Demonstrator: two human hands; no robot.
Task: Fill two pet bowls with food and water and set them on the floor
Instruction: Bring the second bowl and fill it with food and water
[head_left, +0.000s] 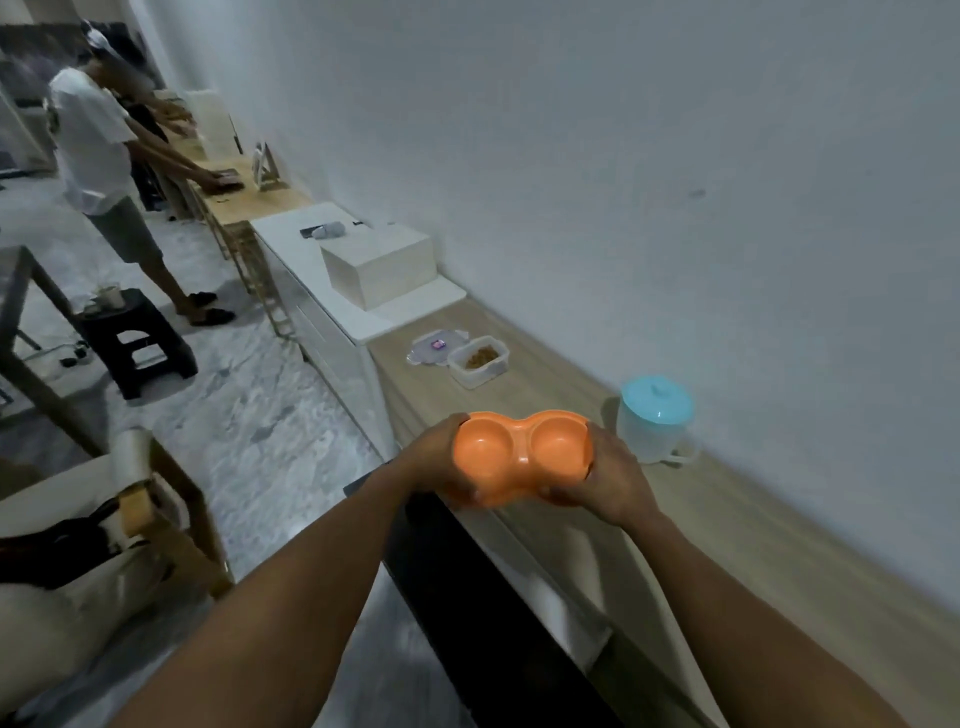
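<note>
Both hands, left hand (439, 460) and right hand (605, 475), grip the empty double bowl (522, 457) endwise, its long axis spanning fingers, kibble tub (478, 360) beyond.

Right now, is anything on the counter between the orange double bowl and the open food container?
Nothing visible: only wooden counter lies between the orange double bowl and the food container. The lidded jug stands off to the right.
</note>
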